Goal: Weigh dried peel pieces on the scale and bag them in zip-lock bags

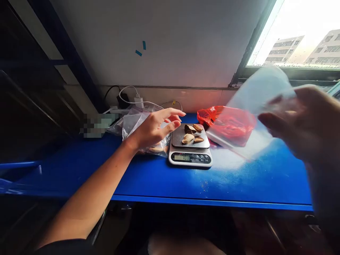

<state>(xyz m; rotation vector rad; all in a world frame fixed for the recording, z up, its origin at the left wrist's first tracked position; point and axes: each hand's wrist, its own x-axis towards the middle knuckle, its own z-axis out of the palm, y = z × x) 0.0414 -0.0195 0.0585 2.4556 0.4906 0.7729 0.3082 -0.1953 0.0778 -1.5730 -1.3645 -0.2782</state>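
My left hand [159, 127] hovers at the left edge of a small kitchen scale [190, 163]. Its thumb and fingers are stretched out and apart, with nothing between them. Several brown almond shell pieces [188, 138] lie on the scale's steel platform, and the display seems to read 108. On the right, my right hand [309, 113], smeared by motion, grips a clear plastic bag [261, 92] between thumb and fingers. The bag hangs in the air, partly in front of a red plastic bag [209, 112].
Behind my left hand, a clear bag [158, 150] with brown pieces inside lies on the blue table [159, 180]. A white charger [138, 102] and cables run along the wall. Crumbs [204, 186] dot the tabletop before the scale. A window [287, 46] is at upper right.
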